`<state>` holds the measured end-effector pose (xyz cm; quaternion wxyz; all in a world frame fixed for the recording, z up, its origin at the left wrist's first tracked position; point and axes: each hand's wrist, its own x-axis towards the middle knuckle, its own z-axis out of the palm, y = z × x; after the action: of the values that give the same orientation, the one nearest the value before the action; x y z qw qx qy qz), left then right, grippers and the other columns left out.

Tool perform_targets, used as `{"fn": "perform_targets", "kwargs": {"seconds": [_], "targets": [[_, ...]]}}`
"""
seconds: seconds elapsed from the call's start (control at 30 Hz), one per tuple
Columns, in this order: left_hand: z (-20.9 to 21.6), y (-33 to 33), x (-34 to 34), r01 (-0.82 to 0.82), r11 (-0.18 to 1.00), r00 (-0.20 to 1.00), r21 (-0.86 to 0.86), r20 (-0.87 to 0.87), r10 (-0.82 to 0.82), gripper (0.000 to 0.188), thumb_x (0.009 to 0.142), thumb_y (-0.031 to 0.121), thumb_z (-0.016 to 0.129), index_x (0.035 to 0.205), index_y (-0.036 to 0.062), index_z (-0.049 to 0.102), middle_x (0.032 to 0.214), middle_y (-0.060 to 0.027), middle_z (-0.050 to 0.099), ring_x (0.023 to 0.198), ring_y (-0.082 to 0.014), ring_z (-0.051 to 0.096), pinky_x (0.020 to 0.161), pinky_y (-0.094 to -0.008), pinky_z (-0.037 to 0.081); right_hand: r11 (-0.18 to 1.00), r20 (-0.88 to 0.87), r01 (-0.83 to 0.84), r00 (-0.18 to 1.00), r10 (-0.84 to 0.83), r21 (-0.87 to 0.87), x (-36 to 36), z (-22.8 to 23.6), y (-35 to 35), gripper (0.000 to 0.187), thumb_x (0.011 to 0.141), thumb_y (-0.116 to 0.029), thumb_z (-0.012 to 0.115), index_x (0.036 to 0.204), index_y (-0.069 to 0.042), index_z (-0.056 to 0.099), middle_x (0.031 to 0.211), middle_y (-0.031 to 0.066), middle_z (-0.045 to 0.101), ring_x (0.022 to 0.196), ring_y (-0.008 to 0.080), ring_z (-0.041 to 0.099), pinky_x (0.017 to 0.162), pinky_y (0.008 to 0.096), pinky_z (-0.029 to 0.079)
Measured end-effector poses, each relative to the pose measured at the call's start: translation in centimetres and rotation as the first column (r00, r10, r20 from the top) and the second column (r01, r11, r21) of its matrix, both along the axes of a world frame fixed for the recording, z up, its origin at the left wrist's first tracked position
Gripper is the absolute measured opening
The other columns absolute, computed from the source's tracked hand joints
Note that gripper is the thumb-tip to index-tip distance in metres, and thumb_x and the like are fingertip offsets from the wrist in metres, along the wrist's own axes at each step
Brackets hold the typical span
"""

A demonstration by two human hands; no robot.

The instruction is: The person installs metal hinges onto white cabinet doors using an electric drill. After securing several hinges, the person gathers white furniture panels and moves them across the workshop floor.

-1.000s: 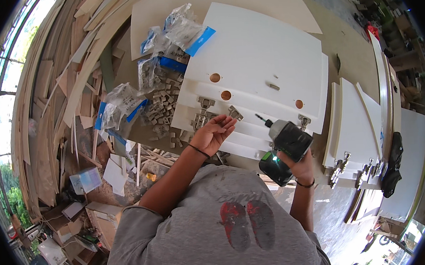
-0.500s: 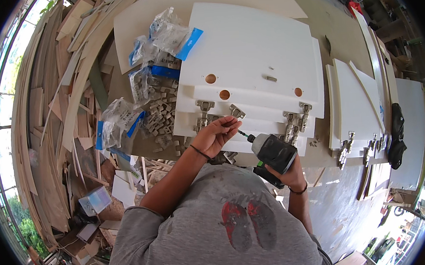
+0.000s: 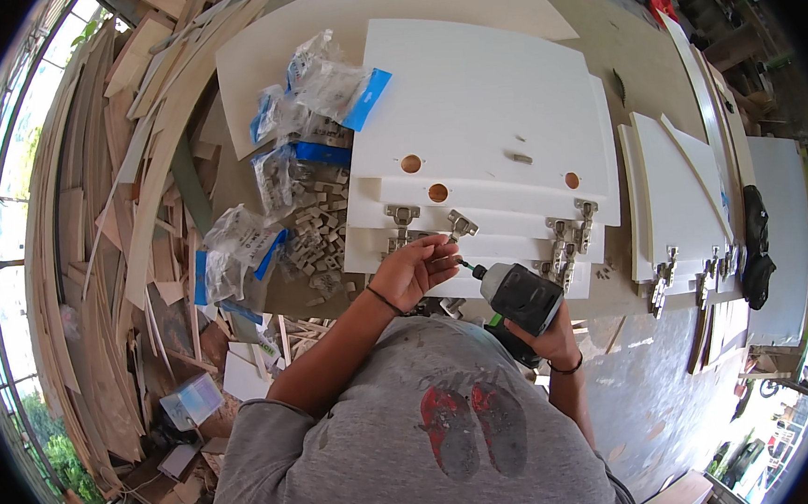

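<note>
My right hand (image 3: pixel 548 334) is wrapped round the handle of a cordless drill (image 3: pixel 525 296) with a black and grey body. Its thin bit (image 3: pixel 467 265) points left, close to my left fingertips. My left hand (image 3: pixel 416 268) is curled, thumb and fingers drawn together; whatever is between them is too small to tell. Just beyond those fingertips a metal cabinet hinge (image 3: pixel 461 225) lies at a slant by the edge of a stacked white panel (image 3: pixel 481 78). Other hinges, one (image 3: pixel 402 216) left and one (image 3: pixel 586 213) right, sit along the stepped panel edges.
Left of the panels lie a pile of small metal hinge plates (image 3: pixel 319 239) and clear plastic bags (image 3: pixel 327 84) with blue tops. A loose metal piece (image 3: pixel 521 159) rests on the top panel. More white panels with hinges (image 3: pixel 681 195) stand at right. Wood strips (image 3: pixel 93 227) lean at far left.
My view has shifted slightly, so the table's things sit a little lower and to the right. The drill bit and my left fingertips remain close together; my left fingers look slightly more spread.
</note>
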<state>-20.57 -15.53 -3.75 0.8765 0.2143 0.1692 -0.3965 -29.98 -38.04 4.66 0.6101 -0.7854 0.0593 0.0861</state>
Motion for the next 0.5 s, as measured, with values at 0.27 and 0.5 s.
{"fn": "perform_targets", "kwargs": {"seconds": [0.27, 0.5], "targets": [[-0.2, 0.1, -0.5, -0.187, 0.641, 0.703, 0.745, 0.557, -0.442, 0.014, 0.088, 0.005, 0.045, 0.1, 0.001, 0.039, 0.094, -0.0139, 0.061, 0.085, -0.0167, 0.063, 0.068, -0.0261, 0.049, 0.999, 0.047, 0.017, 0.999, -0.015, -0.043, 0.3, -0.3, 0.1, 0.045, 0.065, -0.007, 0.074, 0.106, 0.001, 0.057, 0.1, 0.0118, 0.063, 0.092, 0.0185, 0.06, 0.081, 0.0308, 0.046], [2.0, -0.4, -0.1, -0.129, 0.633, 0.743, 0.763, 0.497, -0.448, 0.007, 0.084, 0.002, 0.055, 0.081, -0.0002, 0.048, 0.086, -0.0096, 0.063, 0.076, -0.0121, 0.064, 0.053, -0.0214, 0.046, 0.999, -0.006, -0.033, 0.999, 0.033, -0.012, 0.6, -1.1, -0.8, 0.054, 0.062, -0.002, 0.075, 0.11, 0.001, 0.052, 0.1, 0.009, 0.061, 0.092, 0.0154, 0.058, 0.082, 0.0302, 0.046]]}}
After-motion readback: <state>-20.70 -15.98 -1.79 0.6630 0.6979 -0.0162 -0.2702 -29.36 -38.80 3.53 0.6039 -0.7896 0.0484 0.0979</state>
